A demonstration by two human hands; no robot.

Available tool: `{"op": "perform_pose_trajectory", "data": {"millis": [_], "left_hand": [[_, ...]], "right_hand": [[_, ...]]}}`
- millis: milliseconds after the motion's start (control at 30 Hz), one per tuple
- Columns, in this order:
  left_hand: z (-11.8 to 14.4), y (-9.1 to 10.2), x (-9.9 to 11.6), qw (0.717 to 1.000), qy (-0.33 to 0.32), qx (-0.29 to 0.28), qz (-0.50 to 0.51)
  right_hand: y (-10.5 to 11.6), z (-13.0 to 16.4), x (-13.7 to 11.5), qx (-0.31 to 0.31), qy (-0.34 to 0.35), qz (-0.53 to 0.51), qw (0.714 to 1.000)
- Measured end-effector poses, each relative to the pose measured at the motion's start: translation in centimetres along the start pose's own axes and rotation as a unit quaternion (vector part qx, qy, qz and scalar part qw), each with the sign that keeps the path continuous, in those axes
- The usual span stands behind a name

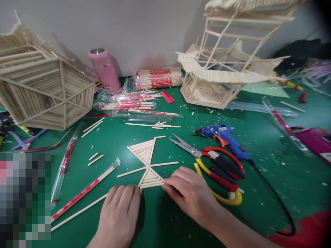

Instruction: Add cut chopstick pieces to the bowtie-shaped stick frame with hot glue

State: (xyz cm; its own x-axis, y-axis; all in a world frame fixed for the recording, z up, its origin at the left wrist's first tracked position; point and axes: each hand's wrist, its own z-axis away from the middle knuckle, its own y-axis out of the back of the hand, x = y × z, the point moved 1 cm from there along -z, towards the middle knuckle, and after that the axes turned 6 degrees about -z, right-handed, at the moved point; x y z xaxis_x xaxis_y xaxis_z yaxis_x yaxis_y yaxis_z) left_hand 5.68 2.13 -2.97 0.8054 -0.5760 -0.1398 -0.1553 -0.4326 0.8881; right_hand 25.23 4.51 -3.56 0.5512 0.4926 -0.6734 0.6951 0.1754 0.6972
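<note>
Steadily now: your stick frame (148, 167) lies flat on the bench (113, 132), just beyond your hands, with its spokes crossing at the hub. Your right hand (191, 196) pinches the near right corner between thumb and forefinger. Your left hand (121, 210) has its fingers drawn together at the near left corner; its thumb is hidden, so you cannot tell whether it pinches too. Press both ends of the outermost stick (153, 185) evenly, so it sits square across the spokes and parallel to the rows in the lower wedge (150, 177). Push downward rather than inward; squeezing could bow the spokes or strain the hub. Mind your right forearm near the scissors (192, 150) and the glue gun's cord (269, 187).
</note>
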Motion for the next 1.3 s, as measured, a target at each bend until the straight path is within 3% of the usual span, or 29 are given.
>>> {"op": "perform_pose_trajectory", "data": {"millis": [600, 900, 1300], "left_hand": [[0.11, 0.04, -0.25, 1.000, -0.001, -0.018, 0.012], [-0.25, 0.03, -0.13, 1.000, 0.007, -0.009, 0.025], [0.18, 0.18, -0.21, 0.999, -0.035, -0.025, -0.014]], "right_hand": [[0.70, -0.55, -0.81, -0.022, -0.023, -0.016, 0.999], [0.28, -0.33, -0.67, 0.003, -0.013, -0.004, 1.000], [0.19, -0.23, -0.76, 0.007, -0.012, 0.009, 1.000]]}}
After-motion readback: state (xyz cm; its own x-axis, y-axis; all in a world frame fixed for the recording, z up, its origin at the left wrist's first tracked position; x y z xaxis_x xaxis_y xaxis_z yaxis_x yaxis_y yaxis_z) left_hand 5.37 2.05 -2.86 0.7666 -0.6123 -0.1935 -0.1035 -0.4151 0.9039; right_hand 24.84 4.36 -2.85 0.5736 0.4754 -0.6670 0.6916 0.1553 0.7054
